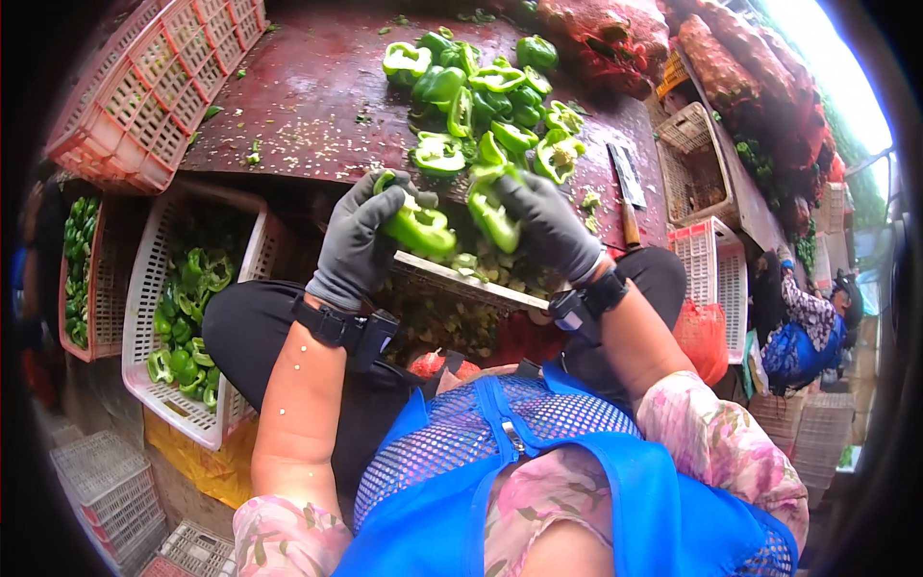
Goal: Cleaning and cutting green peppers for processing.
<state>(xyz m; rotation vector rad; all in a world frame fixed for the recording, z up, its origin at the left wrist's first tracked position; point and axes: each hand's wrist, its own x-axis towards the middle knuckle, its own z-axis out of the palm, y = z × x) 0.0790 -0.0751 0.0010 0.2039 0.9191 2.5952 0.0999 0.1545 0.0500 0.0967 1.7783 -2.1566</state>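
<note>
White crate (137,361) stood left. Left hand (358,236) pinched pepper piece 1 (423,229), right of fingers, long axis slanting nearer rightward. Across gap, right hand (553,226) pinched piece 2 (493,216), left of fingers, long axis near-to-far. Pepper pile (490,101) lay beyond; knife (626,183) farther right.

Halved green peppers (440,87) and scattered seeds (298,144) lie on the dark red tabletop (288,62) of a vegetable-processing workplace, where plastic crates of peppers (142,317) stand at left, bulging sacks (615,29) crowd the far right and another person (812,348) appears at right.
</note>
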